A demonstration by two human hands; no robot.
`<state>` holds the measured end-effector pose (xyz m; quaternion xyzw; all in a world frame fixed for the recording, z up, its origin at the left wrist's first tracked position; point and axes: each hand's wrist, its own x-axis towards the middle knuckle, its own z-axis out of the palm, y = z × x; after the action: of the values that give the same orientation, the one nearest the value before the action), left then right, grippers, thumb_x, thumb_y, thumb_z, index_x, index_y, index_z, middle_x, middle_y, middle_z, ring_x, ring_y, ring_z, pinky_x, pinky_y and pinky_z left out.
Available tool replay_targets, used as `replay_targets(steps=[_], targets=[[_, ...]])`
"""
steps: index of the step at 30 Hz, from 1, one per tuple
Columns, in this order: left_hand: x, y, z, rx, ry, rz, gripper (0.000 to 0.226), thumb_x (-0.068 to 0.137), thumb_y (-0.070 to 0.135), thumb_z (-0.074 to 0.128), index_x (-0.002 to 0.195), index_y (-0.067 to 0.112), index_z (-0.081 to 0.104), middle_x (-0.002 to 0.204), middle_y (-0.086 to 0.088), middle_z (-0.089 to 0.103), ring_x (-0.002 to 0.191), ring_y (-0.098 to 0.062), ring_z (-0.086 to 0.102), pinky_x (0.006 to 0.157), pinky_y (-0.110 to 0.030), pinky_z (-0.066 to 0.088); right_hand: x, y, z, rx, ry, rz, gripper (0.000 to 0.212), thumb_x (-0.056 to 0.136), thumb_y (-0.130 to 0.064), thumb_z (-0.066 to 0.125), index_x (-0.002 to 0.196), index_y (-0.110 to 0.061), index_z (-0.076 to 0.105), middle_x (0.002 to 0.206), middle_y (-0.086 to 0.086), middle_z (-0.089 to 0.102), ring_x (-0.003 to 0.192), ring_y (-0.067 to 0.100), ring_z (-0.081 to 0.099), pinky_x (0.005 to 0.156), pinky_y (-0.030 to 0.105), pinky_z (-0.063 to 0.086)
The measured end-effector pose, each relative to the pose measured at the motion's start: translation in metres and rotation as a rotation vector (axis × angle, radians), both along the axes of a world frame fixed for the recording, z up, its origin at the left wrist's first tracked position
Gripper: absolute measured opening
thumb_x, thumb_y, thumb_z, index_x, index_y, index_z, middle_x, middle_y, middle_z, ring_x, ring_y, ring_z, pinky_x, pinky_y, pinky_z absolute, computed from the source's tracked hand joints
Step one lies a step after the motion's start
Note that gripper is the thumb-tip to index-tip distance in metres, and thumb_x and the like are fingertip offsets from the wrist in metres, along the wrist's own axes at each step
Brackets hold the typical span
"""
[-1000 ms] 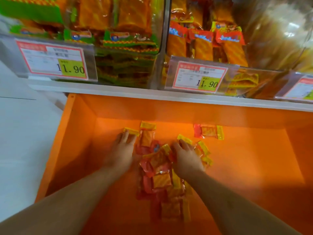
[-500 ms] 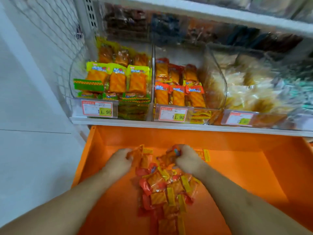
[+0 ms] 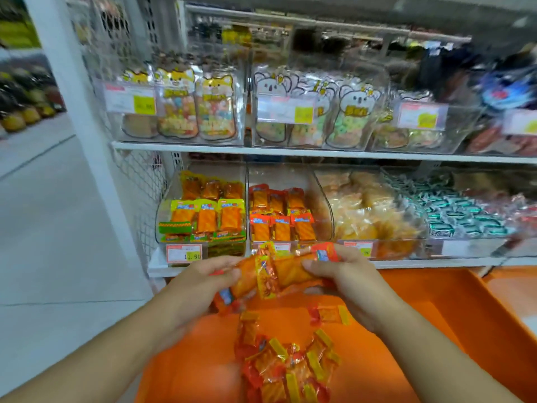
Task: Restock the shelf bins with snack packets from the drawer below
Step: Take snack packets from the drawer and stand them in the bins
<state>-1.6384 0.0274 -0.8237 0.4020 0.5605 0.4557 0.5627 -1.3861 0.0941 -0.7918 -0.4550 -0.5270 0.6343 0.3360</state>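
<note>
Between both hands I hold a bundle of orange and red snack packets (image 3: 276,271), lifted above the open orange drawer (image 3: 465,309). My left hand (image 3: 203,283) grips its left end and my right hand (image 3: 343,274) grips the right end. The bundle hangs just in front of the lower shelf, below the clear bin of red-topped packets (image 3: 280,219). To that bin's left is a clear bin of green-topped packets (image 3: 203,216). A loose pile of packets (image 3: 290,365) lies on the drawer floor beneath my hands.
Clear bins of pale snacks (image 3: 369,216) and teal-wrapped sweets (image 3: 453,210) stand to the right on the lower shelf. The upper shelf (image 3: 290,151) carries bins of animal-print candy bags. A white post (image 3: 75,117) and wire mesh bound the shelf's left side; grey floor lies beyond.
Both hands closed on packets in the drawer and lifted a bundle up to shelf height. The view tilted upward, bringing the upper shelf into sight.
</note>
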Motion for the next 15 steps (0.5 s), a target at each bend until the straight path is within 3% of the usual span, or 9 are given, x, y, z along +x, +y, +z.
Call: replay_targets(steps=[4,8,11,15], targets=[[0.008,-0.003,0.013,-0.018,-0.164,0.034,0.028,0.093,0.013,0.063,0.117,0.013,0.078,0.111,-0.025,0.075,0.093,-0.035,0.073,0.091,-0.056,0.053,-0.003,0.0,-0.001,0.162,-0.06,-0.115,0.007,0.09,-0.008,0.077,0.096,-0.011,0.077,0.094,0.02,0.077,0.082,0.028,0.074,0.061,0.032,0.058],[0.012,0.007,0.016,-0.035,-0.241,0.029,0.028,0.093,0.016,0.062,0.115,0.018,0.08,0.112,-0.018,0.077,0.094,-0.033,0.073,0.084,-0.051,0.057,-0.007,0.011,-0.004,0.251,-0.124,-0.135,0.009,0.089,-0.009,0.08,0.095,-0.009,0.074,0.09,0.021,0.075,0.074,0.026,0.069,0.06,0.035,0.057],[0.01,0.017,0.011,-0.076,-0.246,0.032,0.027,0.098,0.019,0.061,0.119,0.015,0.078,0.113,-0.018,0.076,0.1,-0.036,0.073,0.08,-0.049,0.058,-0.01,0.02,-0.005,0.286,-0.137,-0.069,0.008,0.088,-0.011,0.081,0.091,-0.01,0.074,0.086,0.018,0.074,0.071,0.023,0.066,0.06,0.036,0.056],[0.005,0.027,0.007,-0.074,-0.178,-0.039,0.028,0.098,0.015,0.062,0.122,0.017,0.075,0.115,-0.016,0.076,0.101,-0.031,0.073,0.075,-0.041,0.059,-0.014,0.034,-0.004,0.373,-0.231,0.078,0.009,0.089,-0.014,0.081,0.093,-0.018,0.074,0.08,0.002,0.072,0.069,0.014,0.063,0.061,0.032,0.053]])
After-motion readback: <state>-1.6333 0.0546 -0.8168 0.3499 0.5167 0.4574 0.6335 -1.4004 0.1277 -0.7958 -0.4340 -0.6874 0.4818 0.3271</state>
